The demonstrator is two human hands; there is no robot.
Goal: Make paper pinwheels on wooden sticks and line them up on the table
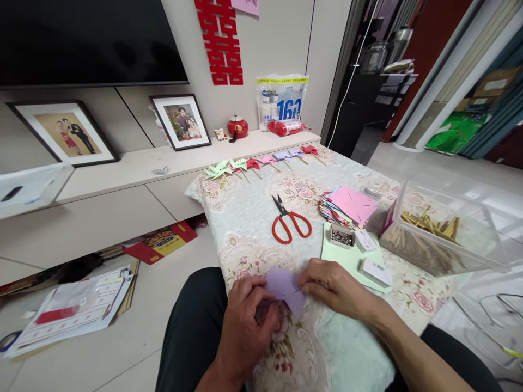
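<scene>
A purple paper piece (281, 283), partly folded with slits in it, is held between both hands near the front of the cloth-covered table. My left hand (253, 310) pinches its left edge, thumb below and fingers on top. The right edge is gripped between the thumb and fingers of my right hand (329, 283). Beyond the hands lie scissors (291, 219) with red handles, blades slightly apart. To the right, a small open box of metal pins (342, 237) and two small white boxes rest on a green sheet (349, 262). A stack of coloured paper squares (352, 204) sits behind them.
Several paper pinwheels (249, 165) on sticks line the table's far edge. A clear plastic bin (445, 228) of wooden sticks stands at the right. Behind is a low cabinet (139, 163) with picture frames, a red jar (237, 127) and a plastic bag (281, 100).
</scene>
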